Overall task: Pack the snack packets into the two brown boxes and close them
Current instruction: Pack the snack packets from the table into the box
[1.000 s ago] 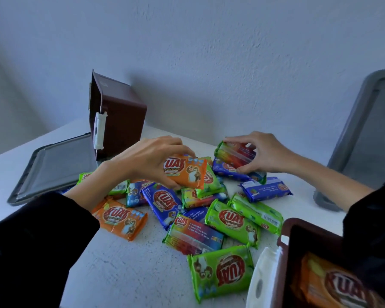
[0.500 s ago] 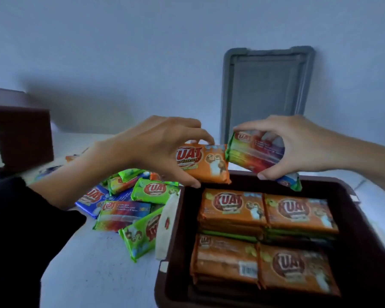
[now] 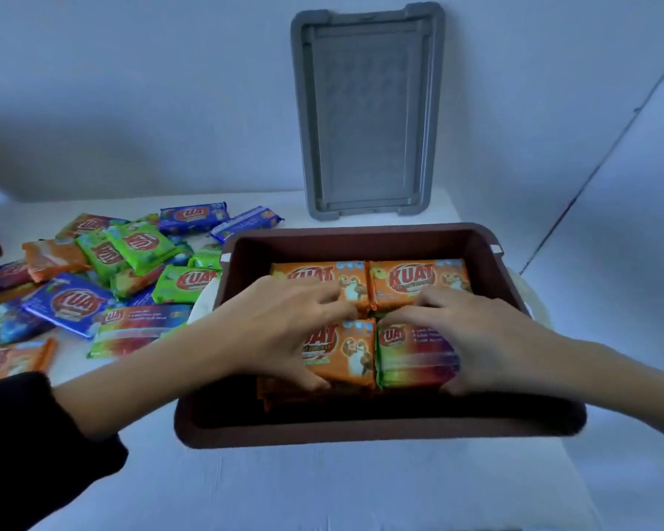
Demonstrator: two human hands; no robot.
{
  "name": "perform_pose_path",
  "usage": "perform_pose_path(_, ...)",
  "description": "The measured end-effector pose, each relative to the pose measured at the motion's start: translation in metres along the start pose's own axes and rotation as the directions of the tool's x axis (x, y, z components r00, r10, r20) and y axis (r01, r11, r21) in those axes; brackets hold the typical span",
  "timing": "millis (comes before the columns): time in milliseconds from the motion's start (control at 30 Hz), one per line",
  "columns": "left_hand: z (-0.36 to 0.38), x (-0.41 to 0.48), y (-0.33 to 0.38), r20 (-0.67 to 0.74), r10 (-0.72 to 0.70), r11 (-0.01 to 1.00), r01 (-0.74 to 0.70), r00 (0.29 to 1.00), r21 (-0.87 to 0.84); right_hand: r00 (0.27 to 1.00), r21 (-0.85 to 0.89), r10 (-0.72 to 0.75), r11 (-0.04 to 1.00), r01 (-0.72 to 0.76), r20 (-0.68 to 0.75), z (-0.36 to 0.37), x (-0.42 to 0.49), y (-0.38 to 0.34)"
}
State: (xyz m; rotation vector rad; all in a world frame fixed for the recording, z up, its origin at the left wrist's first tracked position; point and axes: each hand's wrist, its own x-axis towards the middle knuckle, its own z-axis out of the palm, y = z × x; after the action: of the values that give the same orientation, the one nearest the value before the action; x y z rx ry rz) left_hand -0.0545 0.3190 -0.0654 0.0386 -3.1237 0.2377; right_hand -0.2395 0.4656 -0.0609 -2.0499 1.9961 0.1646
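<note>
As left hand (image 3: pixel 280 331) grips orange pkt (image 3: pixel 347 356), right hand (image 3: pixel 487 339) grips rainbow-striped pkt (image 3: pixel 411 358).

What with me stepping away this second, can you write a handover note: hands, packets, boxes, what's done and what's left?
Left hand grips an orange packet at the front left of the brown box. Right hand grips a multicolour packet at the front right.
Rear orange packets lie side by side along the back.
Done: packets cover all four quarters of this box.
Left: loose packets wait on the table to the left. The grey lid leans on the wall, not yet fitted. The second box is barely in view.
</note>
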Motion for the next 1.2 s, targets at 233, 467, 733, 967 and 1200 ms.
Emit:
perform_pose_path(233,0.020,0.002,0.016,0.049,0.002,0.995,-0.007,0.999,0.099,0.996,-0.141,-0.069,0.988,0.060,-0.060,0.016,0.003,-0.003)
perform_pose_path(467,0.019,0.003,0.021,0.118,-0.003,0.987,-0.016,0.993,0.159,0.994,-0.238,-0.104,0.965,0.110,0.041,0.016,0.007,-0.008)
perform_pose_path(733,0.019,0.009,0.026,0.195,-0.053,0.983,0.017,0.979,0.181,0.992,-0.288,-0.121,0.949,0.129,0.047,0.017,0.015,-0.011)
perform_pose_path(967,0.023,0.006,0.024,0.200,-0.097,0.987,0.069,0.975,0.143,0.995,-0.255,-0.093,0.962,0.100,0.041,0.019,0.014,-0.011)
perform_pose_path(1200,0.021,0.011,0.027,0.247,-0.144,0.985,0.116,0.958,0.125,0.994,-0.229,-0.102,0.968,0.106,0.030,0.018,0.014,-0.010)
